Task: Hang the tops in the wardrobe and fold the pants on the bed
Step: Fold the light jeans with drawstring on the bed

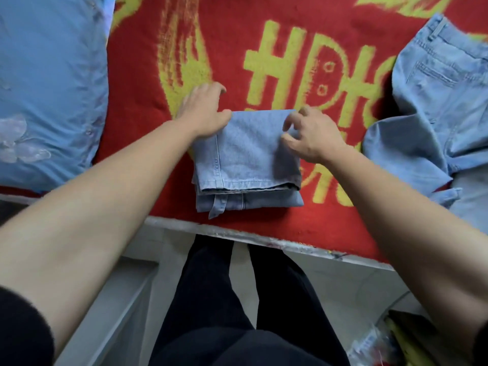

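The folded light blue denim pants (245, 159) lie as a flat, layered rectangle on the red woolly blanket with yellow pattern (137, 122), near the bed edge. The left hand (203, 112) rests on their far left corner with bent fingers. The right hand (309, 136) is at the far right corner, fingers curled. Whether either hand really grips the cloth, I cannot tell. Another pair of light blue denim pants (435, 101) lies unfolded on the right.

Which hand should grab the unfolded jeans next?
Right. The right hand sits at the right edge of the folded jeans, nearest the unfolded jeans; the left hand is farther.
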